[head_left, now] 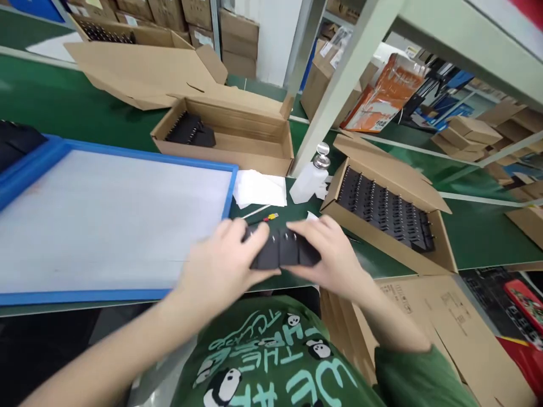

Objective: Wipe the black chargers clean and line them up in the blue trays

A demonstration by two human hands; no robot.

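Hands: left hand [220, 263] and right hand [328, 254] pinch a row of black blocks [282, 253] from nine and three o'clock; uneven squeeze may buckle it, spilling pieces onto the surface [63, 107].

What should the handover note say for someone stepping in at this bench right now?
Left hand and right hand: both grip one row of black parts from its two ends, over the green bench edge.
Blue-framed tray: to the left of the hands.
Open carton on the right: rows of the same black parts inside.
Carton behind: a few black parts in its left end.
Done: one row in hand.
Left: that row is not set down yet.
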